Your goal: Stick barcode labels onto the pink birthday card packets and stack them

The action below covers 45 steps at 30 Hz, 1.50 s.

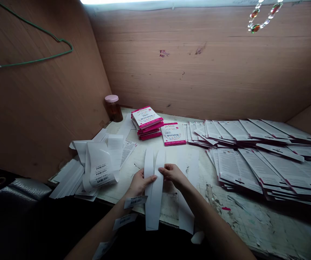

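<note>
Between both hands a long white paper strip [157, 202] stands close beside another white length [149, 162]; I cannot tell if they are one folded piece. My left hand [140, 183] pinches the left length, thumb in front. With thumb and fingertips, my right hand [173, 174] grips the right length near its upper part. Several barcode labels hang from my left forearm, one label [135, 202] close to the wrist. A further white strip [185, 213] lies below my right hand, over the table's front edge.
Left on the table [198, 216] is a heap of barcode label strips [101, 162]. Behind my hands stand a stack of pink-edged packets [147, 121] and one packet [173, 134]. Overlapping printed cards [236, 169] cover the right side. A lidded jar [113, 110] stands in the back corner.
</note>
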Each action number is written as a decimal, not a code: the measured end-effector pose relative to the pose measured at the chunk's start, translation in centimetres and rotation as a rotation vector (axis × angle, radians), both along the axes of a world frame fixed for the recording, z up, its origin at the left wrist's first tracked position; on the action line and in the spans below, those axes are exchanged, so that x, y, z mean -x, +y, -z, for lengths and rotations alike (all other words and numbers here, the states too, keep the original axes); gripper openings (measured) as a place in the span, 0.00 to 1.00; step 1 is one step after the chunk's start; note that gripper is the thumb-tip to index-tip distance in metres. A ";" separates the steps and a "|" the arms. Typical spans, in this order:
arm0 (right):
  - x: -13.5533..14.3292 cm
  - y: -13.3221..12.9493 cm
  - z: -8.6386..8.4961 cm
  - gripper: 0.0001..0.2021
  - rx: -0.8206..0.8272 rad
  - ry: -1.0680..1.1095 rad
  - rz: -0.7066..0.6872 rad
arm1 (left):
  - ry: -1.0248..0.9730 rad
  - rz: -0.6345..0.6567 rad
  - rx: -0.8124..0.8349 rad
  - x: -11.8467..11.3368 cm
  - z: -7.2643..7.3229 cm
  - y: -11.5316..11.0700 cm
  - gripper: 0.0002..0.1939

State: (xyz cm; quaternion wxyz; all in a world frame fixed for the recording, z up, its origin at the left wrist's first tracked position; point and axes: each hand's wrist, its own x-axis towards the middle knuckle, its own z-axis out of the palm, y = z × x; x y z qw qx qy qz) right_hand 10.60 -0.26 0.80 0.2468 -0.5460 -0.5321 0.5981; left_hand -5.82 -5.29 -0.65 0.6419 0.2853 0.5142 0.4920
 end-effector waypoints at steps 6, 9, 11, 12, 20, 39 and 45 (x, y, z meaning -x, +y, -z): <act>-2.2 0.4 -0.2 0.08 -0.192 -0.426 0.159 | -0.007 -0.015 0.130 1.2 -0.6 0.2 0.24; -1.7 -0.2 -1.0 0.07 -0.347 -0.568 0.223 | 0.005 -0.006 0.115 1.5 -0.8 0.1 0.27; -0.5 -0.6 -1.3 0.07 -0.466 -0.510 0.148 | 0.013 -0.010 0.076 1.1 -0.8 0.1 0.29; 0.3 -0.7 -1.3 0.11 -0.465 -0.404 0.093 | 0.020 -0.021 0.047 0.8 -0.8 0.1 0.30; 3.0 -0.2 0.2 0.26 -0.122 0.133 -0.025 | 0.031 0.010 -0.042 0.8 -0.2 -0.1 0.30; 5.7 0.5 0.1 0.10 -0.358 -0.331 -0.074 | 0.020 -0.130 -0.039 4.6 -0.8 -0.3 0.34; 6.0 1.4 1.0 0.10 -0.399 -0.456 -0.055 | 0.112 -0.016 -0.284 6.6 -3.0 0.8 0.29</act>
